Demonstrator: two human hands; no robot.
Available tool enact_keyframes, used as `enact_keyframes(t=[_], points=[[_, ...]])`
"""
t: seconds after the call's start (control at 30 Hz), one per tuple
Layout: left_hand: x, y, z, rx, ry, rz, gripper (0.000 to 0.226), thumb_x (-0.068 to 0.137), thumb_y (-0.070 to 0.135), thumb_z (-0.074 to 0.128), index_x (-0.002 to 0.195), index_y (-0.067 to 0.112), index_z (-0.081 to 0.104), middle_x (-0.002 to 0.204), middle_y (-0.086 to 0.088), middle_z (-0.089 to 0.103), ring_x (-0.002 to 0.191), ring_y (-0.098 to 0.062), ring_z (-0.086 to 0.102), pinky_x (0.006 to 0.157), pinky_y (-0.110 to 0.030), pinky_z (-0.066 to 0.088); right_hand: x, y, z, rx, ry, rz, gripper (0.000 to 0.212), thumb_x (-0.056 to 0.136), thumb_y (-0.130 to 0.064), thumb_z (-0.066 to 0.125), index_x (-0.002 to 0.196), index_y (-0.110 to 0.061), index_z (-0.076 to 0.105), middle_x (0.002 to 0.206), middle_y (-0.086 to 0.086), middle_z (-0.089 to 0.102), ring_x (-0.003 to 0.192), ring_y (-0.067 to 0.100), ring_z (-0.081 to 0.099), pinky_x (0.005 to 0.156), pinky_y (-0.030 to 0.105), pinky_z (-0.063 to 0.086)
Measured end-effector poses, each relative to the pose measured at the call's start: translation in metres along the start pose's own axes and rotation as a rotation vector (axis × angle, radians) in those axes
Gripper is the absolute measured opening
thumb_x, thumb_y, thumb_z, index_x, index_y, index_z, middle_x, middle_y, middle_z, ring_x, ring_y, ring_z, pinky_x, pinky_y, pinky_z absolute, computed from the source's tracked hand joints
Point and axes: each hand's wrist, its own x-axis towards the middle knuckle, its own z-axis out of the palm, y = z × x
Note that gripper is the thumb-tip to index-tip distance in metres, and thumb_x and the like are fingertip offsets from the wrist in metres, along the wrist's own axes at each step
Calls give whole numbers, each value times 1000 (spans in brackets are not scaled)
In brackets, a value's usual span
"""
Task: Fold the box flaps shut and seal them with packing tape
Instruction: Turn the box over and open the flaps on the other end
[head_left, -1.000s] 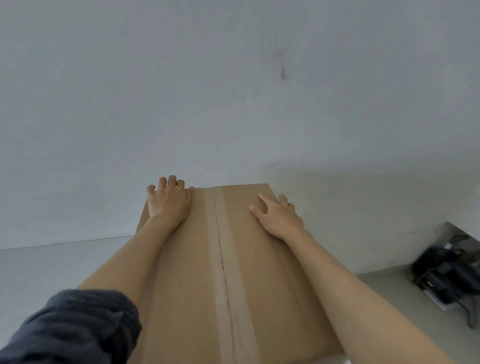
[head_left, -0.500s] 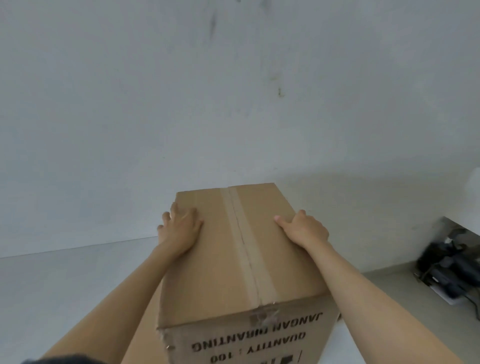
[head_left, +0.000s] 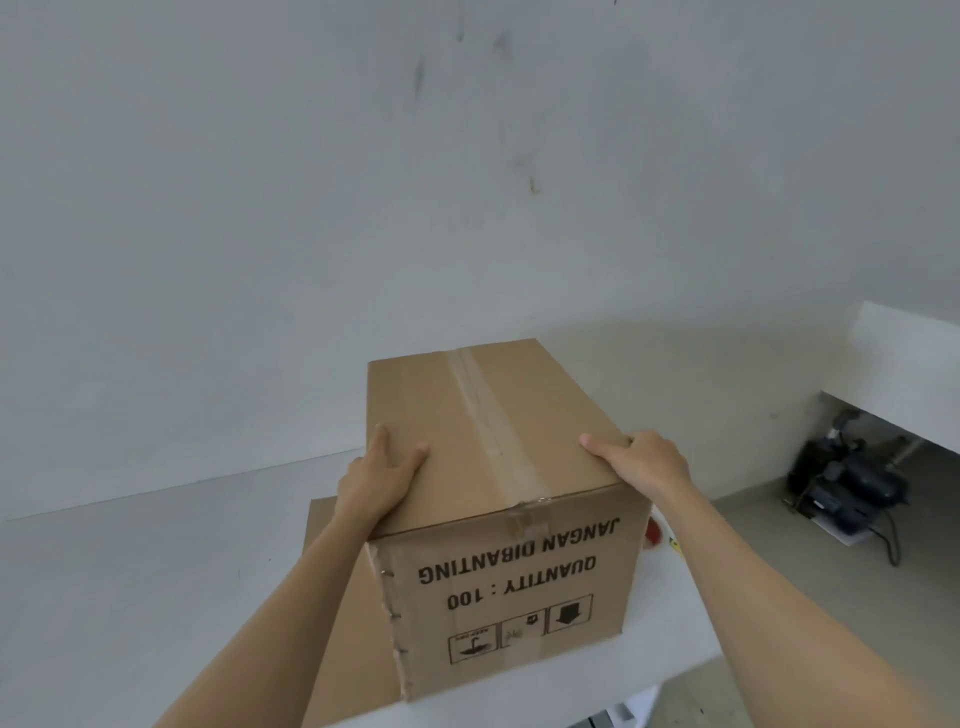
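A brown cardboard box (head_left: 498, 561) stands upright on a white table, its top flaps shut and a strip of tape (head_left: 488, 421) running along the centre seam. Upside-down black print covers its near face. My left hand (head_left: 376, 480) grips the top left edge near the front corner, thumb on the top. My right hand (head_left: 641, 462) grips the top right edge, thumb lying on the top face. No tape roll shows clearly.
A flat cardboard sheet (head_left: 337, 623) lies under the box's left side on the white table (head_left: 119, 597). A small red object (head_left: 653, 531) peeks out behind the box at right. Dark power tools (head_left: 841, 488) sit on the floor at far right. A white wall stands close behind.
The box has come nearer and its printed front face now shows in full. Both hands slid from the far end of the top back to its near edges.
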Motion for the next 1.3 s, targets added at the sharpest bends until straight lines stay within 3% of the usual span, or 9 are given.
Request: enact_keyframes(t=[0.23,0.43,0.67,0.77,0.9,0.97,1.03,1.17,1.3], points=[[-16,3,-43,-27,137,52,74,82,64,54,135,14,37,132,-8,53,117,-32,50,82,-35,37,-14,-39,-4,222,36,-171,52,83,-53,61,122,-19,61,115,0,67,90,18,58,77,29,45],[-18,37,-63,-89,281,155,88,78,69,54,147,22,25,138,-7,50,120,-32,50,95,-42,41,-21,-56,-47,348,158,-269,40,84,-47,61,113,-19,63,101,-3,65,87,17,60,68,27,43],[-27,85,-67,-388,402,275,88,77,65,60,148,27,23,136,-5,49,121,-27,47,89,-33,37,-45,-86,-121,503,413,-431,38,79,-46,67,109,-23,67,95,-8,66,83,12,61,64,23,43],[-25,92,-54,-578,370,301,90,77,66,59,149,33,17,143,3,43,124,-20,46,93,-28,36,-59,-98,-147,519,509,-528,37,78,-44,68,110,-25,68,97,-11,68,85,7,63,64,20,42],[-20,75,-24,-753,287,243,91,80,65,57,151,35,8,155,11,24,136,-17,35,106,-30,30,-71,-114,-147,405,514,-629,47,82,-44,66,125,-26,62,119,-16,64,110,6,58,95,20,35],[-18,54,-9,-790,257,206,91,81,64,55,151,33,7,156,13,20,139,-14,30,109,-30,27,-68,-118,-129,326,475,-647,50,83,-47,64,128,-26,60,128,-14,61,119,8,55,106,27,35],[-16,27,3,-810,218,151,90,81,65,54,151,32,7,156,14,18,140,-13,28,112,-32,25,-63,-118,-105,273,414,-648,49,84,-48,61,128,-26,60,129,-13,62,120,9,56,108,30,35],[-12,-28,14,-836,174,22,84,85,63,50,151,35,5,157,14,16,139,-14,30,113,-35,26,-62,-124,-55,239,312,-668,45,88,-46,58,129,-27,59,130,-12,61,122,10,54,98,21,32],[-4,-66,11,-739,71,-113,79,77,76,46,135,26,28,145,-4,38,130,-26,37,107,-42,32,-65,-151,-10,222,249,-742,43,90,-44,54,129,-28,59,132,-9,60,127,12,52,110,40,36]])
